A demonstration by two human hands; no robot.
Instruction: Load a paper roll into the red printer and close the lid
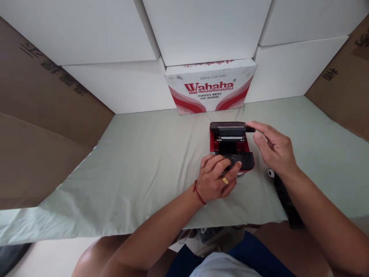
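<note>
Lying under spread left fingers (pixel 221 167), red-black device (pixel 232 146); right fingers (pixel 267 131) at raised lid's (pixel 229 127) corner, grip unclear

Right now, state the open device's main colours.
The device is black and red, best in the head view.

Wrinkled pale green cloth (pixel 144 154) over the work surface. White-and-red printed carton (pixel 211 88) at the back, reads Wahaha, purified water for drinking, small stamped code above the logo. Plain white boxes (pixel 207 30) stacked in two rows along the back, above and to either side of the carton. Brown cardboard panel (pixel 43 127) at left, black characters on it; second brown cardboard panel (pixel 343 92) at right, also marked in black. Pale floor (pixel 54 254) lower left, dark curved object (pixel 13 257) in the corner, cut off, unidentifiable.
</note>
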